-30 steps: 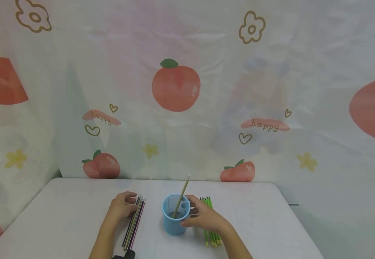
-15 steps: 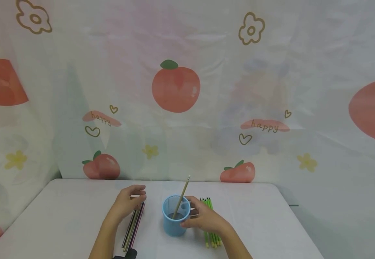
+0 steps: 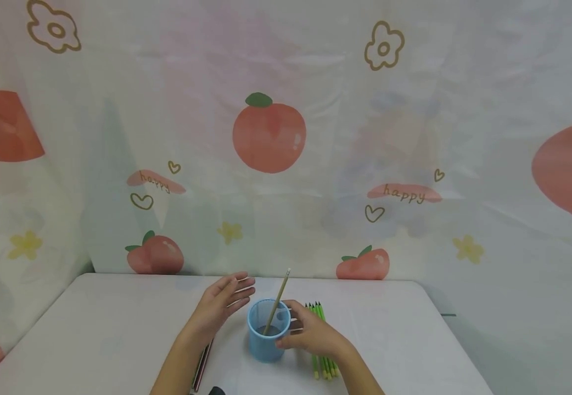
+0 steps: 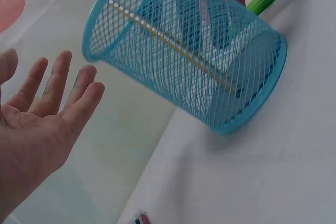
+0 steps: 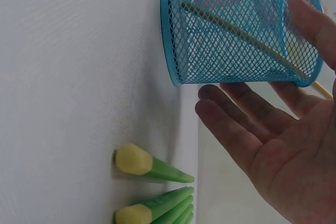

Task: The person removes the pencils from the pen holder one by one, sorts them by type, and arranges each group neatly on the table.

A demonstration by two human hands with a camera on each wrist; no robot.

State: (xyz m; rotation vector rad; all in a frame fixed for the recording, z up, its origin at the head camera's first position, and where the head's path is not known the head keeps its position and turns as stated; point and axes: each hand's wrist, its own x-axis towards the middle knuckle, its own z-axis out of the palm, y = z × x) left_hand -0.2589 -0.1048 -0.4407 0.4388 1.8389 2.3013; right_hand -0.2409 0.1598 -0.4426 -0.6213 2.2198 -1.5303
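A light-blue mesh pencil cup (image 3: pixel 264 351) stands upright on the white table, with one yellowish pencil (image 3: pixel 280 293) leaning inside it. My right hand (image 3: pixel 313 332) holds the cup from its right side, thumb at the rim and fingers along the far wall. Left of the cup, my left hand (image 3: pixel 217 304) is raised with its fingers spread and nothing in it. In the left wrist view its palm is turned up, apart from the cup's rim. Below my left wrist lie several dark pencils (image 3: pixel 203 365), partly hidden by the forearm.
Several green pencils (image 3: pixel 325 365) lie on the table to the right of the cup, partly beneath my right hand. A small black object (image 3: pixel 217 390) shows at the bottom edge of the head view. A fruit-printed backdrop (image 3: pixel 266 219) rises behind the table.
My left hand has come away from the dark pencils, rising and moving right toward the cup with its fingers opening out. My right hand and the cup have stayed in place.
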